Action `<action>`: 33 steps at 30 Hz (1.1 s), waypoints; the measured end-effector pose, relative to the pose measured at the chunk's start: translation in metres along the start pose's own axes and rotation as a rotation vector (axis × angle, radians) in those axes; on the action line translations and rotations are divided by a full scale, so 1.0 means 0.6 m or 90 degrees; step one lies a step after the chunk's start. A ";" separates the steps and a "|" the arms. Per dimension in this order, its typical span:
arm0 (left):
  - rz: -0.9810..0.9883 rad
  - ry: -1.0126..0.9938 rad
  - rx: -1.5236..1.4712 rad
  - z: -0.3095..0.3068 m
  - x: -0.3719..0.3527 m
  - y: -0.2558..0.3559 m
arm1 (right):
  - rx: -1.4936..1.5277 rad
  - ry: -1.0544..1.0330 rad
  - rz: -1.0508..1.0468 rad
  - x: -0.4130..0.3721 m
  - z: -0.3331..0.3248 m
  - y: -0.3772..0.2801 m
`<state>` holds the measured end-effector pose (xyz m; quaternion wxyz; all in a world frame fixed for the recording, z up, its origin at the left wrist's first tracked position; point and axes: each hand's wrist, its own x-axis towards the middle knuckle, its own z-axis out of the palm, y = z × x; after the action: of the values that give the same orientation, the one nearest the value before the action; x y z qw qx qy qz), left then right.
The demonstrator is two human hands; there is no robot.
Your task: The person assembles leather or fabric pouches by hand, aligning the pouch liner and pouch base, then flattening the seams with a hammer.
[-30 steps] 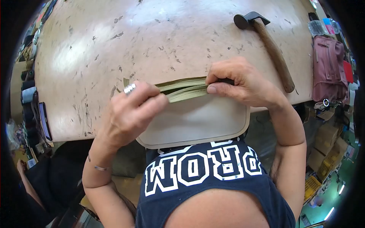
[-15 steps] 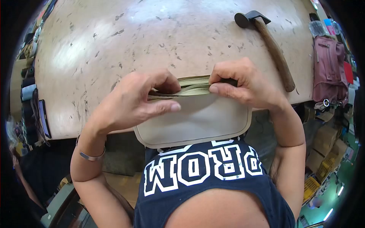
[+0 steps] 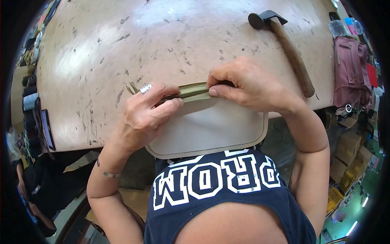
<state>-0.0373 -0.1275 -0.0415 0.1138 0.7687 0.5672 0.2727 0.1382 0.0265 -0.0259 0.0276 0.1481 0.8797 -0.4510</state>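
Your left hand point(image 3: 148, 112) and right hand point(image 3: 243, 87) are both pinching olive fabric zipper edge point(image 3: 194, 90) of smooth beige rounded-corner leather pouch point(image 3: 211, 130), lying flat, overhanging near edge of scuffed worn tabletop point(image 3: 122, 49). Wooden-handled hammer point(image 3: 286, 46) is lying well apart.

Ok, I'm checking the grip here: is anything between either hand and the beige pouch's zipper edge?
Nothing visible. The left hand and right hand both pinch the zipper edge of the beige pouch directly. The hammer lies apart from them, further back on the table.
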 end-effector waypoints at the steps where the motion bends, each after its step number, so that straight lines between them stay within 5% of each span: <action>1: 0.007 0.001 0.016 0.001 -0.002 -0.001 | 0.004 0.003 -0.011 0.001 0.001 0.002; 7: 0.033 0.026 0.026 0.008 -0.004 -0.006 | -0.009 -0.018 0.058 0.010 0.008 -0.010; 11: -0.020 -0.048 -0.085 -0.008 0.000 -0.008 | -0.047 0.007 -0.009 0.007 0.013 -0.010; 14: -0.100 -0.106 -0.190 -0.028 0.016 -0.003 | -0.046 0.031 -0.057 0.004 0.020 -0.005; 18: -0.387 -0.205 -0.286 -0.043 0.049 0.017 | -0.042 0.048 -0.084 0.000 0.022 -0.004; 24: -0.259 -0.244 -0.225 -0.025 0.046 -0.009 | -0.016 0.047 -0.081 -0.002 0.022 -0.003; 33: -0.350 -0.284 -0.298 -0.030 0.055 0.000 | -0.082 -0.018 -0.074 0.012 0.029 -0.010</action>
<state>-0.0401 -0.0989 -0.0170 0.4740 0.5827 0.6349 0.1806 0.1280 0.0106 -0.0327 0.0233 0.0884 0.9135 -0.3964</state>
